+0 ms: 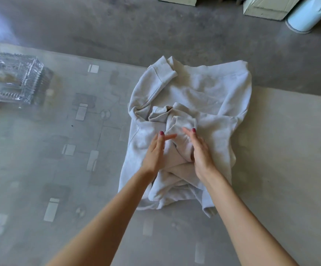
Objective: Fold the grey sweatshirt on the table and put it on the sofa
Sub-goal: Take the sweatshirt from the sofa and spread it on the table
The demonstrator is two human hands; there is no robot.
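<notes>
The light grey sweatshirt (209, 89) lies on the glass table (63, 150), rumpled, with one cuffed sleeve folded over its upper left and a bunched ridge of cloth running down its middle. My left hand (155, 150) rests flat on the left side of that ridge, fingers straight and apart. My right hand (200, 150) lies against the ridge's right side, fingers extended, thumb tucked at the fabric. Neither hand visibly pinches the cloth. The sofa is out of view.
A cut-glass dish (12, 77) stands at the table's far left. A pale mat or board (290, 150) lies under the sweatshirt's right side. Beyond the table is grey floor, with cream boxes (267, 6) and a white cylinder (309, 14) at the far right.
</notes>
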